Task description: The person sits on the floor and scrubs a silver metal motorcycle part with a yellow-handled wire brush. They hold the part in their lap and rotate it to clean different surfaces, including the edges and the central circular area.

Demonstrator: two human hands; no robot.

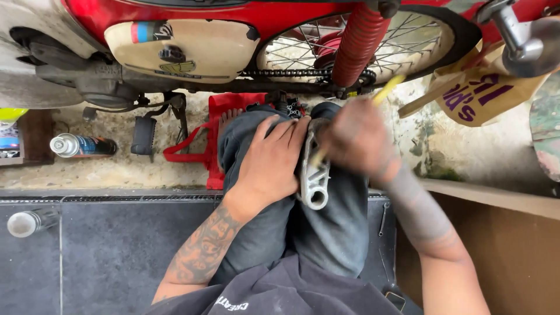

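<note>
Blur and cut edges
Your right hand (356, 143) is motion-blurred; its yellow-handled tool (385, 90) tip hides behind the metal bracket (314, 175).

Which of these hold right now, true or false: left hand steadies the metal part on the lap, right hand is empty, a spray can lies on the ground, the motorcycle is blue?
1. The left hand steadies the grey metal part on the lap. True.
2. The right hand is empty. False: it grips a yellow-handled tool, blurred.
3. A spray can lies on its side on the ground. True.
4. The motorcycle is blue. False: its body is red with a cream side cover.
</note>
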